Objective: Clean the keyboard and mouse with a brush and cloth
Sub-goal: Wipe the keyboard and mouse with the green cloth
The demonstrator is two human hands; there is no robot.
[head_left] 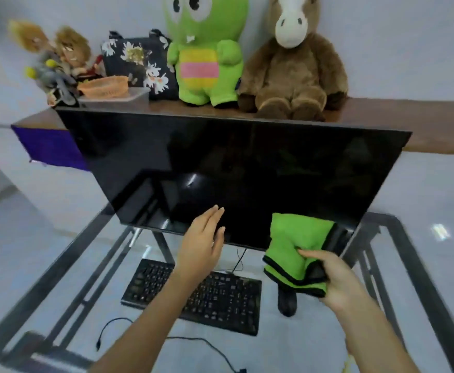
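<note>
**Open glass at the front, a dark wall behind**

Your widest free room is the bare glass table (314, 343) in front of the keyboard (193, 294), crossed only by a loose cable (204, 343). Behind the keyboard, the monitor (234, 168) blocks any reach toward the back. To the right, the mouse (287, 302) sits close beside the keyboard, under the hanging green cloth (295, 249), leaving only a narrow gap.
</note>
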